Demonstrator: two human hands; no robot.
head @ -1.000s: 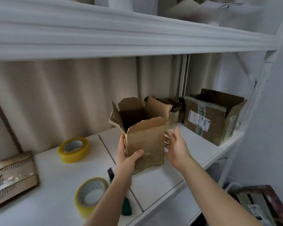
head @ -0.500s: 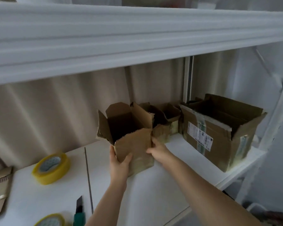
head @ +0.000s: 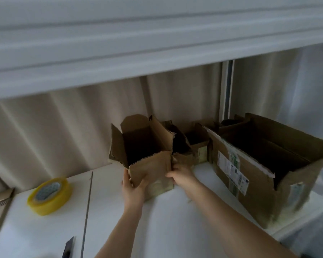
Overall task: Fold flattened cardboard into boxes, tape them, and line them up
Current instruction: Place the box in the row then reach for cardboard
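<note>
On shelf (head: 175, 220), box (head: 151, 170) lower, both hands gripping

small brown box (head: 151, 170) | upright, flaps open | touching neighbouring box (head: 186, 157)

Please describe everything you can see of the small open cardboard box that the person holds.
The small box is brown, worn cardboard, upright on the white shelf. Its top is open, with flaps standing up and the front edge ragged; the inside is dark. Its lower front looks glossy, perhaps from tape. The left hand grips its lower left corner and the right hand holds its right side. It stands close beside another small open box on its right.
</note>
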